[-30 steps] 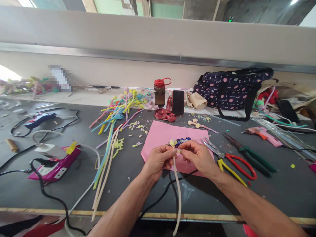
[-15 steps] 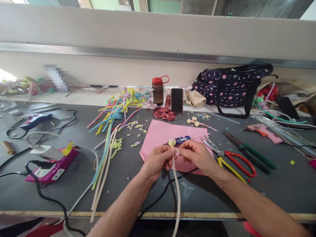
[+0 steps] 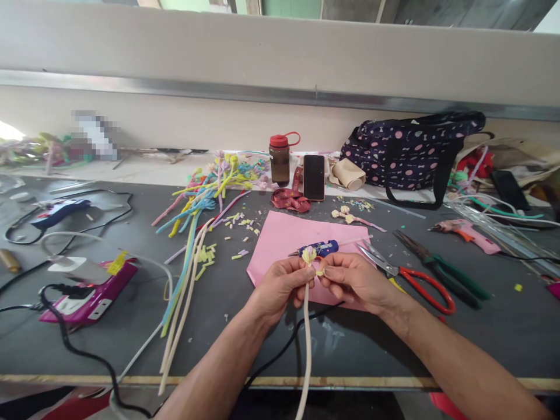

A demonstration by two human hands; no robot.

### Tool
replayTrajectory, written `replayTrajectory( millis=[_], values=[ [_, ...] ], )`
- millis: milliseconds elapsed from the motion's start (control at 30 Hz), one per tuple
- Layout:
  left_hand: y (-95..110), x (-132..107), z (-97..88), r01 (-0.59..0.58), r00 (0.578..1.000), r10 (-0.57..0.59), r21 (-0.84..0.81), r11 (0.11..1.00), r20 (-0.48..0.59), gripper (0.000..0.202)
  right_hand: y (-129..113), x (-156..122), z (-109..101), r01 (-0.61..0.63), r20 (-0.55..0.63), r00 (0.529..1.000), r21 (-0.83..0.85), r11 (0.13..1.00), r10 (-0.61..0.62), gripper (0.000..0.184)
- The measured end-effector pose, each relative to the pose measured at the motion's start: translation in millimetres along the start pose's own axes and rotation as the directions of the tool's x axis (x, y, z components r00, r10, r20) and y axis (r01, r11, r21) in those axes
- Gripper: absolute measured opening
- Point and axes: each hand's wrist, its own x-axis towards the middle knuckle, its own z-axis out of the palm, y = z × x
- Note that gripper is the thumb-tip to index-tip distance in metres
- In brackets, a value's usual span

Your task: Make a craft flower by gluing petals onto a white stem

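Observation:
My left hand [image 3: 284, 283] pinches a cream-coloured cord [image 3: 307, 344] just under its top end. That end carries a small yellow and lilac flower-like head [image 3: 308, 255]. From there the cord hangs down past the table's front edge. Close beside it, my right hand [image 3: 350, 280] has thumb and finger closed on a small yellow piece [image 3: 320, 272], which is at the cord's side; I cannot tell whether they touch. Behind both hands a blue glue gun [image 3: 321, 249] lies on a pink sheet [image 3: 280, 233].
Red-handled scissors [image 3: 420, 286] and green-handled pliers [image 3: 455, 277] lie to the right, near a pink glue gun [image 3: 468, 234]. Leftward are loose cords [image 3: 188, 303], cut yellow bits [image 3: 207, 255] and a purple power strip [image 3: 94, 297]. A bottle [image 3: 280, 163] and phone [image 3: 314, 178] stand behind.
My right hand's fingers have come together on the small yellow piece, close to the cord. The flower-like head has shifted slightly right, and the cord's lower end has swung left.

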Motion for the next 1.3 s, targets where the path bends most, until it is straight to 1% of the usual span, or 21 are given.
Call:
replayTrajectory(
  millis=[133,200,300,367,433,600,700,800,933,1067,1133,1200,1300],
  values=[
    [0.3,-1.4,0.3,-0.002,1.0,0.003,-0.017,1.0,0.004,0.025,2.6,3.0,-2.1,-0.017,0.048,0.999,0.069,0.997,0.014,0.017],
    [0.2,-1.5,-0.3,-0.004,1.0,0.004,-0.012,1.0,0.002,0.026,2.1,3.6,-2.2,-0.023,0.023,1.0,0.062,0.998,0.021,0.017],
    [-0.1,-0.8,-1.6,-0.007,1.0,0.007,0.002,1.0,0.004,0.027,0.9,3.3,-1.5,-0.021,-0.052,0.998,0.025,0.999,0.023,0.019],
    [-0.4,-0.2,-2.2,-0.004,1.0,0.004,0.002,1.0,0.003,0.027,0.8,2.5,-0.6,-0.021,-0.056,0.998,0.015,1.0,0.022,0.021],
    [-0.8,0.2,-2.5,0.004,1.0,-0.004,-0.003,1.0,0.007,0.027,1.3,1.8,0.5,-0.002,-0.029,1.0,0.03,1.0,0.003,0.021],
    [-2.3,-0.8,-1.6,0.002,0.999,-0.002,-0.024,1.0,0.037,0.024,4.1,1.3,1.8,0.099,0.061,0.993,0.08,0.992,-0.104,0.018],
    [-2.9,-2.0,-1.1,0.003,0.998,0.0,-0.043,0.999,0.069,0.023,6.2,2.2,1.0,0.1,0.108,0.988,0.1,0.99,-0.111,0.018],
    [-2.5,-2.4,-1.0,0.003,0.996,0.001,-0.048,0.999,0.086,0.022,7.0,3.4,-0.1,0.082,0.127,0.987,0.104,0.991,-0.095,0.019],
    [-1.5,-1.1,-1.9,0.015,0.998,-0.012,-0.044,0.999,0.065,0.022,3.4,3.8,-0.4,0.063,0.095,0.993,0.031,0.998,-0.066,0.022],
    [-1.5,0.9,-3.6,-0.003,1.0,0.003,-0.04,0.999,0.011,0.025,-1.3,3.6,0.0,0.033,-0.045,0.998,-0.055,0.998,-0.035,0.026],
    [-1.9,1.5,-3.7,-0.01,1.0,0.01,-0.019,1.0,-0.012,0.026,-1.6,4.0,-0.3,0.033,-0.092,0.995,-0.087,0.996,-0.041,0.03],
    [-2.3,1.6,-3.1,-0.012,0.999,0.012,0.0,1.0,-0.034,0.026,-0.4,4.6,-0.6,0.036,-0.083,0.996,-0.096,0.995,-0.044,0.03],
    [-2.6,1.3,-1.5,-0.015,0.999,0.017,0.027,1.0,-0.049,0.027,1.9,4.8,-0.1,0.05,-0.063,0.996,-0.096,0.994,-0.056,0.024]
  ],
)
